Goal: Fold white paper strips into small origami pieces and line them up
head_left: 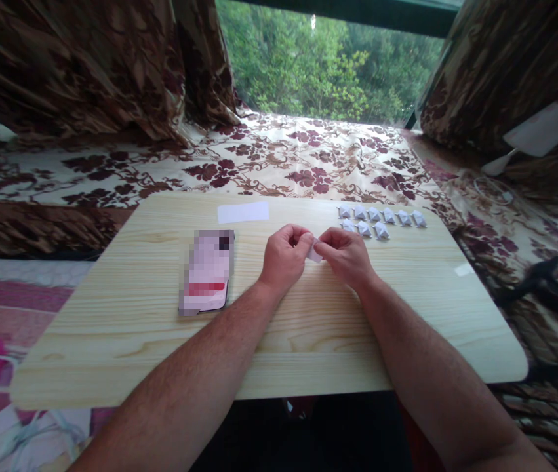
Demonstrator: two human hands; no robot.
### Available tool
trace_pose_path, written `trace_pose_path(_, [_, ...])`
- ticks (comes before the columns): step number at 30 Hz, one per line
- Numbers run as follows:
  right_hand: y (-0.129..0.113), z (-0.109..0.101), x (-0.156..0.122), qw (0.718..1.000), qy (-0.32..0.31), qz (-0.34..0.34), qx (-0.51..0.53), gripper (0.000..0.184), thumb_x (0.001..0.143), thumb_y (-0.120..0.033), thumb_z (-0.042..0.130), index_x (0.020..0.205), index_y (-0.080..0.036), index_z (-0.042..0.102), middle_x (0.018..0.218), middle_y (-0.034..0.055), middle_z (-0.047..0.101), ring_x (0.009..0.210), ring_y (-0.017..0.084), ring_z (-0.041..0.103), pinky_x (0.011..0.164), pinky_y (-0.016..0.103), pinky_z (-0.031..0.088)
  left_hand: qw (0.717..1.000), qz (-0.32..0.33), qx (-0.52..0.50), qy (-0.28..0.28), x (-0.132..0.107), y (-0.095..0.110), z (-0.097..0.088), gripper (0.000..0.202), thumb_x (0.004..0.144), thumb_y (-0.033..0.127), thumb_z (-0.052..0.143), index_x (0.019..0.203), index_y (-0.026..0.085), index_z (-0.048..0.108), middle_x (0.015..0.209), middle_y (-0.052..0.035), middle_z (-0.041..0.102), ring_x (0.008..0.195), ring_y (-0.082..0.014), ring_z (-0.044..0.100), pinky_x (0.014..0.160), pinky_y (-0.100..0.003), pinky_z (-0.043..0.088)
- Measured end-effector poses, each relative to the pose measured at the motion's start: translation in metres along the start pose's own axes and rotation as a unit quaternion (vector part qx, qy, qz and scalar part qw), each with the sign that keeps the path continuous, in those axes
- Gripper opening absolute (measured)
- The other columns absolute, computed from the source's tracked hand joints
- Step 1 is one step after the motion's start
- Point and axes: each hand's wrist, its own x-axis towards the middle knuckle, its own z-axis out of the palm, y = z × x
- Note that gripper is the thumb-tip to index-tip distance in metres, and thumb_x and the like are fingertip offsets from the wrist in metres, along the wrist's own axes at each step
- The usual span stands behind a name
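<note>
Between my two hands is a small piece of white paper (314, 253), partly covered by my fingers. My left hand (286, 254) pinches it from the left with thumb and fingertips. From the other side my right hand (345, 254) grips it, thumb pressed on its edge. Both hands are closed and low over the middle of the wooden table. Just beyond my right hand, several small folded white paper pieces (389, 215) with pointed tops stand in two rows. A flat white paper strip (243, 212) lies farther back, to the left of the hands.
A phone (204, 272), partly blurred out, lies on the light wooden table (126, 308) left of my hands. A small white scrap (464, 269) sits near the right edge. Behind the table is a ledge with floral cloth (303, 157), below a window between curtains.
</note>
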Motion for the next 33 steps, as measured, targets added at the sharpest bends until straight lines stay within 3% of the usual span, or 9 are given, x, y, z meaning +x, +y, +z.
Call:
trace_pose_path(8, [0.0001, 0.0014, 0.0012, 1.000, -0.009, 0.013, 0.016, 0.026, 0.077, -0.038, 0.068, 0.064, -0.018, 0.058, 0.057, -0.0021, 0.053, 0.054, 0.010, 0.044, 0.050, 0.025, 0.034, 1.000, 0.000, 0.002, 0.005, 0.0003, -0.0011, -0.0004, 0.019, 0.080, 0.036, 0.068, 0.077, 0.017, 0.065, 0.067, 0.0005, 0.061, 0.060, -0.0114, 0.050, 0.055, -0.023, 0.040])
trace_pose_path(21, [0.0017, -0.0004, 0.0019, 1.000, -0.001, 0.013, 0.011, 0.019, 0.077, -0.033, 0.065, 0.065, -0.018, 0.063, 0.057, -0.0020, 0.056, 0.054, 0.011, 0.047, 0.052, 0.025, 0.037, 1.000, 0.002, 0.016, 0.003, 0.0007, -0.0014, -0.0009, 0.020, 0.079, 0.037, 0.068, 0.077, 0.017, 0.067, 0.068, -0.0001, 0.062, 0.061, -0.0122, 0.052, 0.055, -0.023, 0.041])
trace_pose_path(28, [-0.0035, -0.0005, 0.0011, 1.000, 0.012, 0.007, -0.021, 0.018, 0.076, -0.028, 0.062, 0.061, -0.017, 0.063, 0.053, -0.0025, 0.052, 0.051, 0.010, 0.042, 0.049, 0.025, 0.030, 1.000, 0.005, 0.030, -0.003, 0.0007, -0.0019, -0.0007, 0.020, 0.080, 0.036, 0.067, 0.077, 0.016, 0.066, 0.067, 0.0002, 0.062, 0.060, -0.0119, 0.053, 0.055, -0.024, 0.041])
trace_pose_path(33, [0.0011, 0.0001, 0.0023, 1.000, 0.003, 0.017, 0.005, 0.019, 0.076, -0.031, 0.062, 0.063, -0.017, 0.063, 0.056, -0.0018, 0.056, 0.053, 0.011, 0.047, 0.051, 0.025, 0.036, 1.000, -0.003, 0.016, 0.005, 0.0015, -0.0013, -0.0007, 0.020, 0.079, 0.036, 0.068, 0.076, 0.016, 0.066, 0.067, 0.0005, 0.061, 0.060, -0.0115, 0.052, 0.055, -0.023, 0.041])
